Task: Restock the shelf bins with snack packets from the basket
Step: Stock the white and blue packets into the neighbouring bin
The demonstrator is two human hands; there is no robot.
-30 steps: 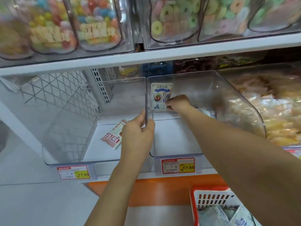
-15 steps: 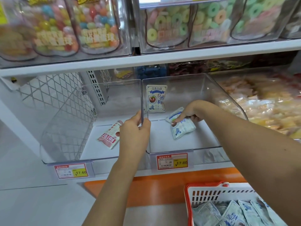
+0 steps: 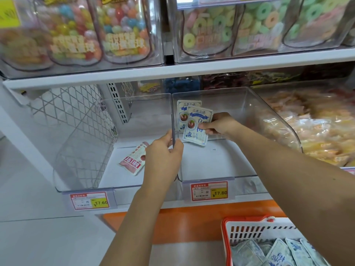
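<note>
Two white-and-blue snack packets with a red fruit print sit mid-frame in the clear plastic bin [image 3: 240, 116]: one packet [image 3: 184, 109] upright at the back, the other packet [image 3: 196, 129] pinched by the right hand [image 3: 221, 125]. Left hand [image 3: 163, 156] grips the bin's clear divider wall [image 3: 173, 120]. Red-and-white basket [image 3: 247, 230] of similar packets lower right.

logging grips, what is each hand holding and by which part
The right hand pinches the blue-and-white snack packet by its right edge; the left hand grips the clear plastic bin wall.

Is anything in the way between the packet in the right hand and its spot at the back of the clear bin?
Nothing visible. The right hand holds the blue-and-white packet inside the clear bin, just in front of the standing packet at the back. The left hand grips the bin's left wall, off to the side.
</note>
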